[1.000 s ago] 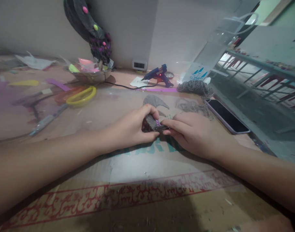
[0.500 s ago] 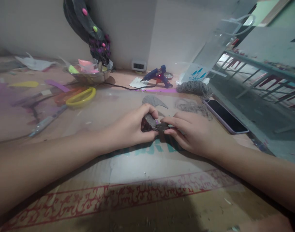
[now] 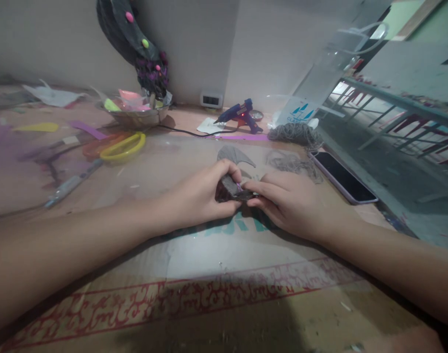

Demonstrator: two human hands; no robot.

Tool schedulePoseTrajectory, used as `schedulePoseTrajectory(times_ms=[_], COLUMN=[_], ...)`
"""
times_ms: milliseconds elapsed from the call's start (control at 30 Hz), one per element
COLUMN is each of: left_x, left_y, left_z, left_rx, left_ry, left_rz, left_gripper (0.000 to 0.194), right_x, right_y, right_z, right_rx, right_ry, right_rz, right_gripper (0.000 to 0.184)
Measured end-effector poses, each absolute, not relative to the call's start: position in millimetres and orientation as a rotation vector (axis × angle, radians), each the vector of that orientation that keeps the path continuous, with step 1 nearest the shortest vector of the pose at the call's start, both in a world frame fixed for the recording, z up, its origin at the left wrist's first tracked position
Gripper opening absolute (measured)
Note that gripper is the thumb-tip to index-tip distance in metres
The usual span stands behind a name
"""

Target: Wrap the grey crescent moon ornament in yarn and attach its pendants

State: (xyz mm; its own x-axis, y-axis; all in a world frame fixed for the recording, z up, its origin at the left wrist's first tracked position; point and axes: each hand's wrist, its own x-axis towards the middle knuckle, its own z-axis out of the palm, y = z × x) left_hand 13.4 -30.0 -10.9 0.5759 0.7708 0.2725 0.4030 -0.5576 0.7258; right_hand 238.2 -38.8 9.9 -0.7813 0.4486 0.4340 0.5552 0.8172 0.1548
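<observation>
My left hand (image 3: 202,196) is curled round a small dark grey glittery piece (image 3: 229,188) with a tiny purple bit on it, held just above the table. My right hand (image 3: 295,203) meets it from the right, its fingertips pinching the same piece at its right end. Just behind the hands lies a grey curved, pointed cut-out (image 3: 234,155) flat on the table. Most of the held piece is hidden by my fingers.
A blue glue gun (image 3: 239,113) with its cord stands at the back. Grey yarn (image 3: 295,133) and a phone (image 3: 341,176) lie to the right. Yellow-handled scissors (image 3: 123,147), a metal bowl of coloured scraps (image 3: 137,113) and a dark decorated shape (image 3: 136,44) are at the left back.
Both hands stay on the piece, with only slight shifts of the fingertips. Nothing else has moved.
</observation>
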Motion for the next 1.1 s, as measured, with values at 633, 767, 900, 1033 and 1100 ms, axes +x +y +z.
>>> schedulePoseTrajectory(times_ms=[633,767,900,1033,1100], left_x=[13.4,13.3,13.3,13.4,13.3], left_y=[-28.7,-28.9,-28.0,-27.6,-27.9], left_z=[-7.3,-5.8,-6.1,-6.9,-7.2], left_rx=[2.157,2.184,2.191,2.137,2.145], left_ry=[0.894,0.866,0.856,0.888,0.888], left_rz=[0.830,0.869,0.898,0.914,0.927], left_gripper=[0.031,0.032,0.034,0.038,0.038], right_x=[241.5,241.9,242.6,243.2,243.4], right_y=[-36.3,-36.1,-36.5,-37.7,-38.3], right_z=[4.9,4.8,4.9,9.6,13.1], right_rx=[-0.839,-0.827,-0.795,-0.822,-0.846], right_ry=[-2.530,-2.520,-2.526,-2.560,-2.597], right_rz=[-0.191,-0.197,-0.190,-0.184,-0.184], right_gripper=[0.036,0.035,0.035,0.036,0.035])
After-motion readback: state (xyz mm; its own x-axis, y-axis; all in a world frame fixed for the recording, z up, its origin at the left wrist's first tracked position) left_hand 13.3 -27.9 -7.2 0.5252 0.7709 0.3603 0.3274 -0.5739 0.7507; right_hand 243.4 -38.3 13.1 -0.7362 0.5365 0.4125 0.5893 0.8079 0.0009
